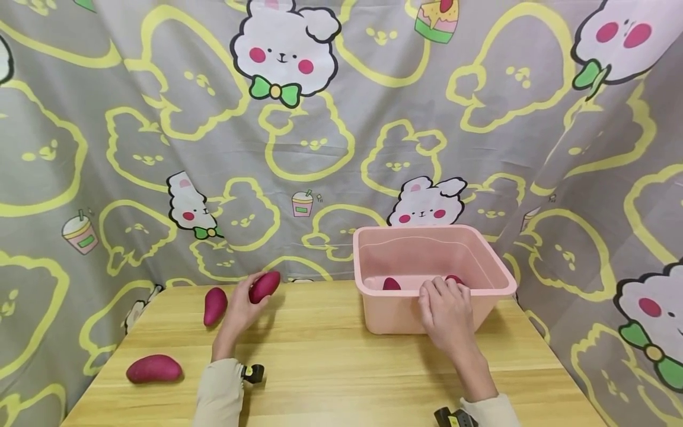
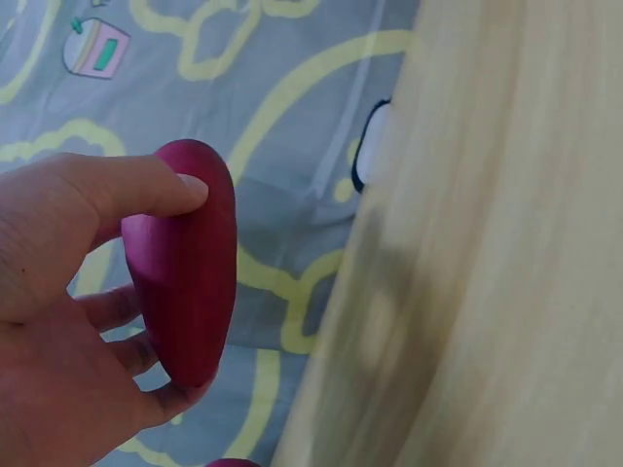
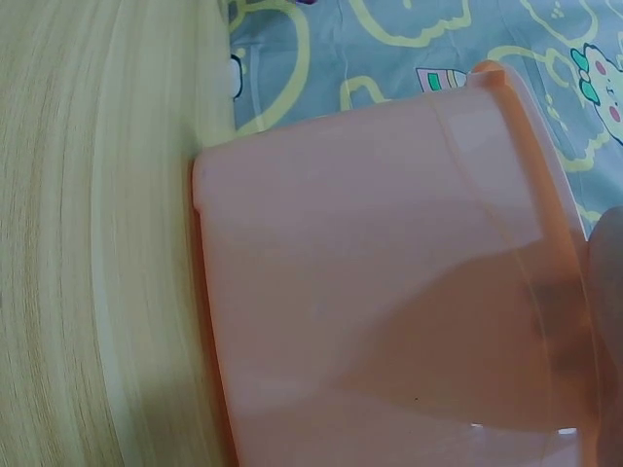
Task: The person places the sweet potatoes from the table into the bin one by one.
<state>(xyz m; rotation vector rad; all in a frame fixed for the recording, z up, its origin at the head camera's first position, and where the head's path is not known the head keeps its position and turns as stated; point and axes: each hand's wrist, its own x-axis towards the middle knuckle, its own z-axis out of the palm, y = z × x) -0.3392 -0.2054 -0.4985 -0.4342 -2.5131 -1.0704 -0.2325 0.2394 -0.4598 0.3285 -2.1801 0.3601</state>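
In the head view my left hand [image 1: 243,308] grips a dark red sweet potato [image 1: 265,287] near the table's far edge. The left wrist view has this sweet potato [image 2: 185,263] raised off the table, thumb on one side and fingers on the other. My right hand [image 1: 448,314] holds the near rim of a pink plastic bin [image 1: 395,314], its fingers curled over the edge. Inside the bin lie a sweet potato [image 1: 392,284] and another, partly hidden behind the right fingers. Only a sliver of that hand appears in the right wrist view, against the bin's wall [image 3: 370,272].
Two more sweet potatoes lie on the wooden table [image 1: 320,367]: one upright in view [image 1: 215,306] just left of my left hand, one sideways [image 1: 155,369] nearer the front left. A patterned grey curtain [image 1: 320,148] hangs behind the table and along its sides.
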